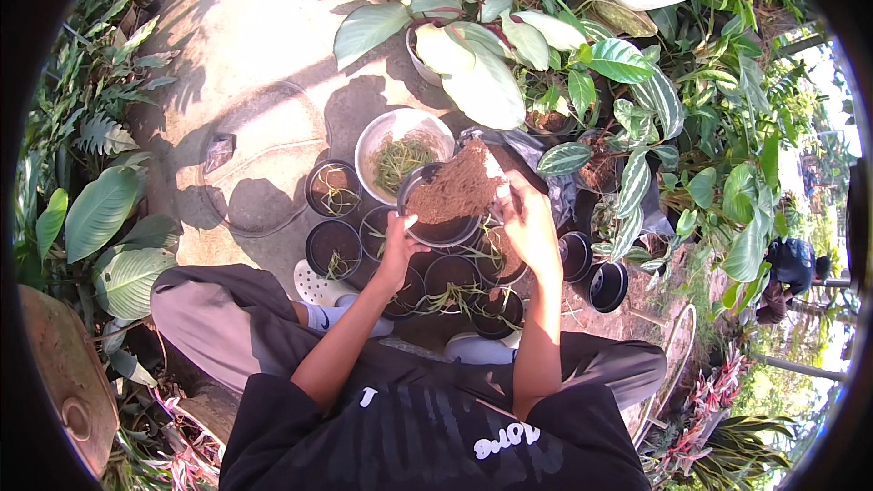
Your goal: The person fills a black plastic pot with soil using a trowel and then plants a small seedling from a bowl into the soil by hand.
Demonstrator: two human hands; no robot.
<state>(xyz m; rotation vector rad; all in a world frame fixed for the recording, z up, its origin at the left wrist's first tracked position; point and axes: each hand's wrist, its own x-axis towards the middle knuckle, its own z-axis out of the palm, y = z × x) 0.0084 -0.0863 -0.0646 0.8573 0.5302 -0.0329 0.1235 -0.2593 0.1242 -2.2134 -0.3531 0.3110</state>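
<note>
My left hand [397, 245] grips the rim of a black plastic plant pot [447, 235] at its near left side. In my right hand [522, 211] is a scoop heaped with brown soil [453, 184], tilted over that pot; most of the tool is hidden by the soil. Just behind stands a white bucket [368, 143] with cut grassy green plants [402, 162] in it. Several black pots with soil and thin plants stand below and to the left, among them one pot [333, 249] and another [333, 189].
Two black pots [607, 286] lie tipped at the right, near a dark plastic bag [559, 184]. A large-leaved potted plant [470, 48] stands beyond the bucket. A round concrete cover [273, 150] is at the left. Another person [791, 273] bends over at the far right.
</note>
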